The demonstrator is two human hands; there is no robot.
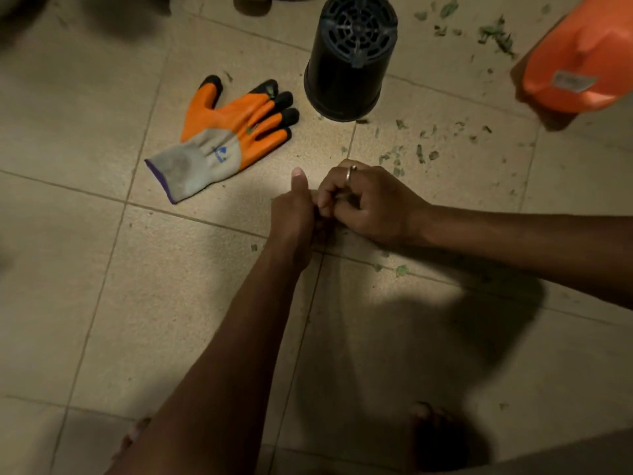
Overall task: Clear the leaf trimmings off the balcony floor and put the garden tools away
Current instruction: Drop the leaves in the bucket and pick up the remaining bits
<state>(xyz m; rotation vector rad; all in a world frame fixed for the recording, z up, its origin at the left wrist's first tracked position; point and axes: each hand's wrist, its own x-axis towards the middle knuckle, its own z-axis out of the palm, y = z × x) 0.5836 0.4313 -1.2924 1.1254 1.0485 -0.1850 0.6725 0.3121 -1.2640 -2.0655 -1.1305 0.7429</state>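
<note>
Small green leaf trimmings (420,154) lie scattered over the beige floor tiles (85,234), mostly to the right of my hands and at the top right (496,34). My two hands meet low over the floor in the middle. My right hand (370,205), with a ring on one finger, has its fingers curled around small dark bits that look like trimmings. Pressed against it, my left hand (294,209) stands on its edge with the thumb pointing up; its fingers are hidden. An orange and grey garden glove (226,138) lies flat to the upper left.
A black plastic plant pot (349,60) stands upside down beyond my hands. An orange plastic container (579,63) sits at the top right edge among trimmings. My bare feet (431,426) show at the bottom. A few stray leaf bits (400,270) lie near my right forearm.
</note>
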